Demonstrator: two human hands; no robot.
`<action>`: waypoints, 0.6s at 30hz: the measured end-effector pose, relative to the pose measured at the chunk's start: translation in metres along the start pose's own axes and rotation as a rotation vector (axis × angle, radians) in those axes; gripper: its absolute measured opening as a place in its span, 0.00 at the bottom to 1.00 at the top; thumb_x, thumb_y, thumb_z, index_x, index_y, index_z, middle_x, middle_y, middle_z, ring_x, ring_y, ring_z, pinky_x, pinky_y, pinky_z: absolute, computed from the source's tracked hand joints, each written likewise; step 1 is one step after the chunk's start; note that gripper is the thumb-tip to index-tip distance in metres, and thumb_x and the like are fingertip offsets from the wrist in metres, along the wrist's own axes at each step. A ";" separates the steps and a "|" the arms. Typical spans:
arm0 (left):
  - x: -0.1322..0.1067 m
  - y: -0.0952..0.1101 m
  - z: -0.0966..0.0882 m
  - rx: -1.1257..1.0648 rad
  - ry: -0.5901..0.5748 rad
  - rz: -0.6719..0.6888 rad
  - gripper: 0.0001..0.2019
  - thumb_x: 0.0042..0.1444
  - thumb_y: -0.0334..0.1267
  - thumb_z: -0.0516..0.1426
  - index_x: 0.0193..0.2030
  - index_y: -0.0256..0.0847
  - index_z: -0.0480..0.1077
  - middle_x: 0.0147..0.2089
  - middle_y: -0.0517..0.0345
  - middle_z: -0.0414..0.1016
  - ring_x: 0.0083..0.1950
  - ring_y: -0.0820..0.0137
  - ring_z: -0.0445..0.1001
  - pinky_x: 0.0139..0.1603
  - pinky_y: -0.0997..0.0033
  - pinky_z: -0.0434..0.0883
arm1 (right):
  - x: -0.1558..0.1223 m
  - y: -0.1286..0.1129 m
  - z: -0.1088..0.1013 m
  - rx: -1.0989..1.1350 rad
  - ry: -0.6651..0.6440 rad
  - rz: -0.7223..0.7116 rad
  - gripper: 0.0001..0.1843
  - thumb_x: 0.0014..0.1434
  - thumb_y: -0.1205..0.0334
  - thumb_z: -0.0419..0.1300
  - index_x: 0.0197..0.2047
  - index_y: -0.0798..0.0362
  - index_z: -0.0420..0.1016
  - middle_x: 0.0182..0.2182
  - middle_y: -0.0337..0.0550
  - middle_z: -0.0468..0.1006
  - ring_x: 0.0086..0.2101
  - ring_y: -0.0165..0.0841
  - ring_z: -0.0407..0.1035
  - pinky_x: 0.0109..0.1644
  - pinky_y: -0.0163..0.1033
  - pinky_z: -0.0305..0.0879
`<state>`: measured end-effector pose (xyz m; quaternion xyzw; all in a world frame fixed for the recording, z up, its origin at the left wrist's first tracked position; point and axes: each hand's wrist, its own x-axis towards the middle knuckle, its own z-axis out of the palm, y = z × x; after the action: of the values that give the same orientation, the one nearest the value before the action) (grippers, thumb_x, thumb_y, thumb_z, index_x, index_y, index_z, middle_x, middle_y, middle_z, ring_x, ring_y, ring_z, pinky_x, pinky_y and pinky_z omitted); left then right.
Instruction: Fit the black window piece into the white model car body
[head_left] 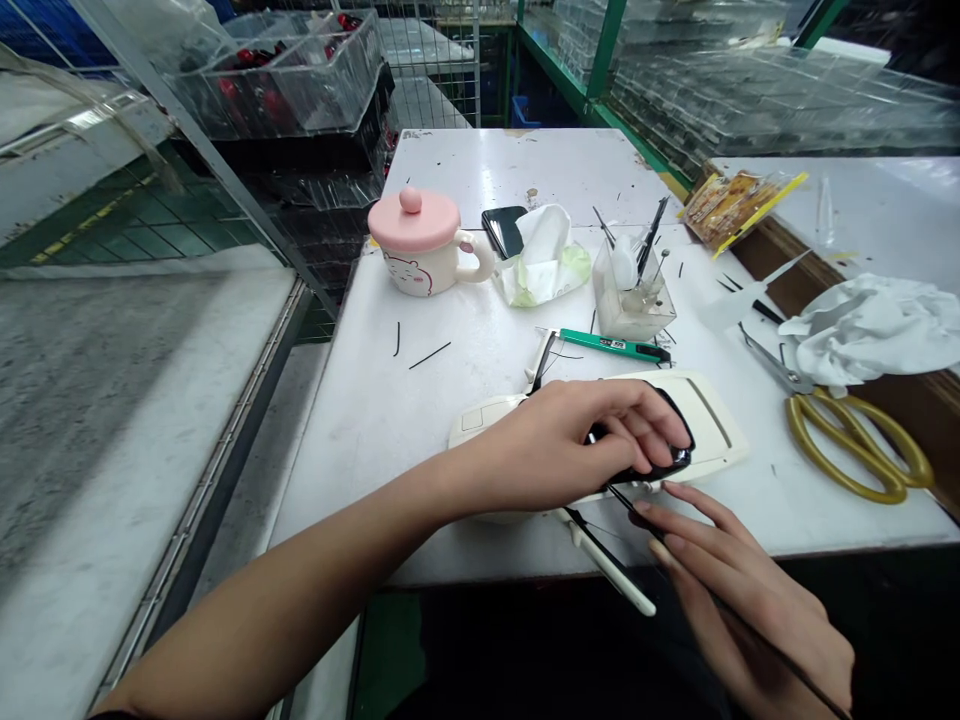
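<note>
My left hand (585, 440) reaches across a cream plastic tray (712, 430) and is curled over a small glossy black part (667, 462), holding it down on the tray. At the table's front edge my right hand (742, 590) pinches a thin black wire (622, 500) whose tip meets the black part. A white-handled tool (607, 570) sticks out from under the tray toward me.
A pink lidded mug (424, 245), a phone (504, 230), a tissue pack (547, 260) and a clear cup of tools (630, 285) stand behind. A green-handled tool (607, 345) lies mid-table; yellow scissors (855, 435) and a white cloth (877, 325) sit right. Clear bins are at the back.
</note>
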<state>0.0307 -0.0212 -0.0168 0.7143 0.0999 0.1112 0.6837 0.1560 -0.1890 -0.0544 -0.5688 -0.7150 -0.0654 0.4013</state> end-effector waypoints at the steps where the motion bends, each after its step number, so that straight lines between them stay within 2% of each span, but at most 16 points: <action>1: 0.000 0.000 0.000 0.001 -0.001 -0.001 0.15 0.53 0.20 0.49 0.42 0.37 0.70 0.40 0.57 0.76 0.40 0.74 0.75 0.47 0.71 0.73 | -0.001 0.001 -0.003 0.007 -0.010 -0.026 0.12 0.62 0.76 0.57 0.46 0.55 0.74 0.37 0.47 0.84 0.43 0.41 0.79 0.51 0.42 0.78; 3: 0.000 0.000 0.000 0.003 0.000 -0.002 0.15 0.53 0.20 0.49 0.41 0.37 0.70 0.40 0.57 0.76 0.39 0.75 0.74 0.46 0.72 0.73 | -0.004 0.006 -0.008 0.009 -0.050 -0.074 0.12 0.61 0.76 0.57 0.45 0.54 0.73 0.38 0.46 0.84 0.45 0.40 0.78 0.52 0.44 0.78; 7: -0.001 0.000 0.000 0.020 0.000 0.014 0.16 0.52 0.20 0.48 0.42 0.37 0.70 0.40 0.56 0.76 0.40 0.74 0.75 0.46 0.73 0.73 | -0.008 0.013 -0.018 -0.018 -0.195 -0.202 0.11 0.62 0.76 0.56 0.46 0.57 0.74 0.41 0.51 0.83 0.51 0.42 0.75 0.58 0.51 0.73; 10: -0.002 0.000 0.000 0.042 -0.006 0.018 0.17 0.52 0.21 0.47 0.43 0.36 0.71 0.40 0.55 0.76 0.40 0.74 0.75 0.46 0.73 0.73 | -0.005 0.011 -0.024 -0.081 -0.211 -0.295 0.08 0.63 0.77 0.55 0.41 0.60 0.75 0.39 0.55 0.83 0.51 0.42 0.75 0.60 0.51 0.71; 14: -0.001 0.000 0.000 0.040 -0.005 0.015 0.17 0.52 0.20 0.47 0.43 0.36 0.70 0.40 0.55 0.76 0.40 0.74 0.75 0.46 0.73 0.73 | -0.003 0.008 -0.032 -0.117 -0.235 -0.325 0.08 0.61 0.80 0.57 0.39 0.61 0.74 0.39 0.58 0.83 0.51 0.44 0.75 0.61 0.55 0.70; 18: 0.000 -0.001 0.000 0.035 -0.006 0.006 0.17 0.51 0.19 0.47 0.42 0.36 0.70 0.40 0.55 0.76 0.40 0.74 0.75 0.45 0.73 0.73 | -0.002 0.008 -0.030 -0.080 -0.254 -0.282 0.09 0.63 0.77 0.55 0.42 0.59 0.73 0.41 0.56 0.83 0.54 0.44 0.73 0.58 0.52 0.73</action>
<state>0.0307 -0.0215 -0.0173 0.7269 0.0976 0.1095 0.6709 0.1784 -0.2044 -0.0390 -0.4820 -0.8293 -0.0771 0.2720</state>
